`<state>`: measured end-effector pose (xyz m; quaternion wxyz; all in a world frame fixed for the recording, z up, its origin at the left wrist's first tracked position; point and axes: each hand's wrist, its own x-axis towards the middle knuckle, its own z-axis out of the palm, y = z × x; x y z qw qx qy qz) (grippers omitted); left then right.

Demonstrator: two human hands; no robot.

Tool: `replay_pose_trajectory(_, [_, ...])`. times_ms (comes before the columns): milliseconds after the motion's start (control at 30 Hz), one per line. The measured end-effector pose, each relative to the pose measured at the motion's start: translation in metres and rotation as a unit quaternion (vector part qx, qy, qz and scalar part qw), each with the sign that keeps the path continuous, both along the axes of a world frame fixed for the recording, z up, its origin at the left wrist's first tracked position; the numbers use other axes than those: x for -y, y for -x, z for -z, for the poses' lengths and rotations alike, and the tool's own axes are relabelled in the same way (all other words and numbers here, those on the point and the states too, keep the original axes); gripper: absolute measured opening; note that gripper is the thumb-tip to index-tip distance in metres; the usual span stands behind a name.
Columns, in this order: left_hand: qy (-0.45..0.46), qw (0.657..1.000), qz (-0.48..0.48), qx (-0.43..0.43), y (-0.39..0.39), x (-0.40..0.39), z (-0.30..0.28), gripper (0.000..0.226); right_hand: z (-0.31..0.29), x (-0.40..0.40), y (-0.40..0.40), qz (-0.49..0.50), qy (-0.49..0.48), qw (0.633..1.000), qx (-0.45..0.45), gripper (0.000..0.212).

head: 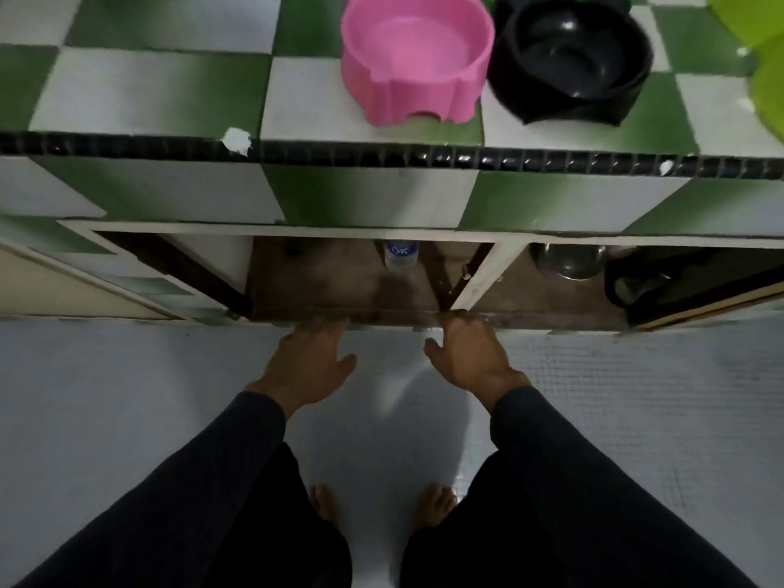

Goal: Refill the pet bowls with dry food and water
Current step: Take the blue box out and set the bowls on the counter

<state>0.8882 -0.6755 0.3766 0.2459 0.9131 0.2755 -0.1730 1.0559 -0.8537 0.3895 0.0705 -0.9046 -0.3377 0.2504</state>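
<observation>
We see a round pink plastic pet bowl point(413, 57) and a glossy black plastic pet bowl point(570, 61) side by side on the green-and-white tiled counter point(169, 91), well beyond our fingertips. A clear water bottle point(401, 256) stands in the open cabinet just past them. Our left hand point(307, 367) and right hand point(471, 358) reach out loosely spread, holding nothing.

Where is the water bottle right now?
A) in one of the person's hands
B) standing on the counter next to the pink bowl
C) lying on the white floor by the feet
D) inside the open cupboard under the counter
D: the water bottle stands inside the open cupboard below the tiled counter, while the left hand and right hand reach toward the cupboard's edge holding nothing.
</observation>
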Motion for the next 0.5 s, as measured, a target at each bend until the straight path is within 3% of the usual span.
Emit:
replay_pose_trajectory(167, [-0.047, 0.998, 0.019, 0.023, -0.016, -0.024, 0.080, 0.075, 0.075, -0.026, -0.023, 0.001, -0.008, 1.000, 0.024, 0.042])
replay_pose_trajectory(367, [-0.049, 0.996, -0.003, 0.081, -0.039, -0.043, 0.155, 0.080, 0.142, -0.045, -0.048, 0.017, -0.074, 0.997, 0.021, 0.043])
replay_pose_trajectory(500, [-0.034, 0.991, 0.004, 0.130, -0.059, -0.054, 0.187, 0.081, 0.171, -0.056, -0.067, 0.051, -0.108, 0.993, 0.025, 0.054])
